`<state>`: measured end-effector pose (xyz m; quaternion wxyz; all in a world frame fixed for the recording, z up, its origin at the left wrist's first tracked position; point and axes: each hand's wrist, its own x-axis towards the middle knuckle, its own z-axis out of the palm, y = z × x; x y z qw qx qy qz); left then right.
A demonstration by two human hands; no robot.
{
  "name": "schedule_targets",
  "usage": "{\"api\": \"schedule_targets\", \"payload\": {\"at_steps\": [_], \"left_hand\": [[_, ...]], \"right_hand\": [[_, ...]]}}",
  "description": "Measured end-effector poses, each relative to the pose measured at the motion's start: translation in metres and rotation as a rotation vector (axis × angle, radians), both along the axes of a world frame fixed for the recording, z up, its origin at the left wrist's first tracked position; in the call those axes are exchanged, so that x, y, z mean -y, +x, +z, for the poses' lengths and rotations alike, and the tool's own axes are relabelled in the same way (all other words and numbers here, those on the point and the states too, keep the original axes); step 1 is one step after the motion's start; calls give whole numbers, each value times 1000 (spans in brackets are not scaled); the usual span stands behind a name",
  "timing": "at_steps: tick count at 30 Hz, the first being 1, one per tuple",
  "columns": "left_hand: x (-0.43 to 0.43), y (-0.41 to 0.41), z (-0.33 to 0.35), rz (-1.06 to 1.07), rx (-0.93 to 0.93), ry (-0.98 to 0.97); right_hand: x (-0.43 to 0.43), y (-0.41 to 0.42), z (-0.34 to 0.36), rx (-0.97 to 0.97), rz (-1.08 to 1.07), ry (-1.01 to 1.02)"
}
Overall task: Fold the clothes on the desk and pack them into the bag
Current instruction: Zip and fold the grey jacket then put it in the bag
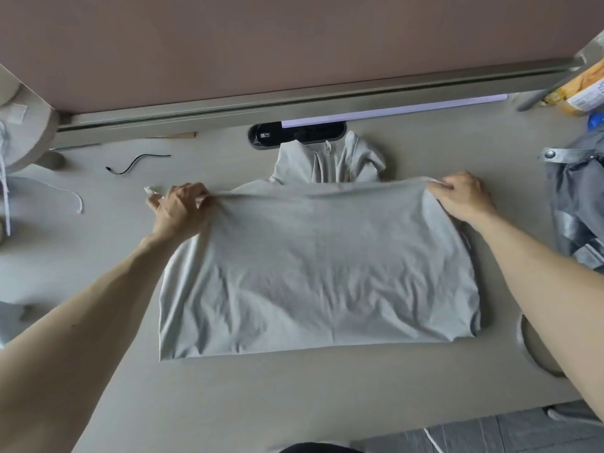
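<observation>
Status: folding in progress, packing not started. The jacket (320, 273), pale grey with a front zip, lies flat at the centre of the table (294, 403). Its lower part is doubled over towards the collar (327, 155), which shows uncovered beyond the fold's far edge. The left grip (179, 207) pinches the far left corner of the doubled layer. The right grip (461, 197) pinches the far right corner, and the edge between them is drawn taut. Judged remaining for this jacket: set the edge down, reduce the width, transfer to the bag. A second garment (575, 204), darker grey with a snap fastener, lies crumpled and unfolded to the right of the jacket, well apart. To the left of the jacket, at the frame edge, lies a pale fabric item with white cords (78, 204). This may be the bag, but its opening and contents are not visible. No garment is seen packed.
</observation>
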<state>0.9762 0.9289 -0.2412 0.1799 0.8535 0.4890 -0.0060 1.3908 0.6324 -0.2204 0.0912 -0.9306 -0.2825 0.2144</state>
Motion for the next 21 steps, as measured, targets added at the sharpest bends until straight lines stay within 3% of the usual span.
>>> {"api": "schedule_targets", "payload": {"at_steps": [2,5,9,11,14,21], "left_hand": [[-3,7,-1,97,-34,-18],[4,14,-4,194,-14,17],[54,15,-4,10,83,128],[93,8,-10,-91,81,90],[147,-22,-20,-166,-36,-33],[194,-78,-33,-4,-220,-115]], "right_hand": [[-6,7,-1,-20,-97,-56],[-6,-1,-7,125,-136,-115],[10,-44,-20,295,32,103],[27,-80,-25,355,135,204],[70,-140,-41,353,225,179],[156,-169,-69,346,285,18]]}}
